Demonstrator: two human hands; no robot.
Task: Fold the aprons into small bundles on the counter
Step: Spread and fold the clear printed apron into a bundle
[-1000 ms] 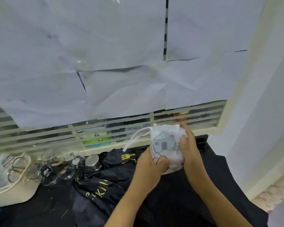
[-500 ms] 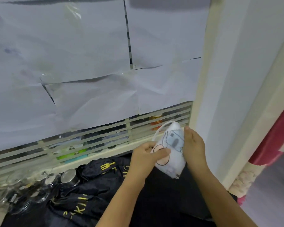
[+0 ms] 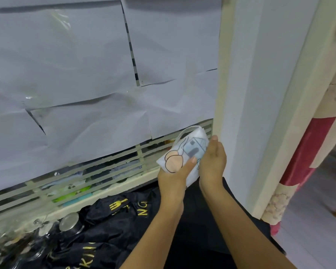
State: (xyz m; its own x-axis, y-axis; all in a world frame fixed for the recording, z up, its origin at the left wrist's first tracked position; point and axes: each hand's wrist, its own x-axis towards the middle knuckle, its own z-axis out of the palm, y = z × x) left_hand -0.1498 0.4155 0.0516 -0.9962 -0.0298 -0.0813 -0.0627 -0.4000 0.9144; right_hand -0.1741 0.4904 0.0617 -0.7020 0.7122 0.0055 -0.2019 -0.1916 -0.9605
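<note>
White folded apron bundle with house print (image 3: pixel 184 150) — centre right, long axis tilted up-right. Left hand (image 3: pixel 173 176) pinches its lower end; right hand (image 3: pixel 214 162) cups its right edge.

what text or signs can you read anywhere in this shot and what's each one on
"NG", yellow, on the black apron heap, beside a yellow fork sign.
"KIN", yellow, cut off by folds, lower on that heap.
White bundle: only a drawing of a house, no words.
Green packet: any lettering is too blurred to read.
</note>
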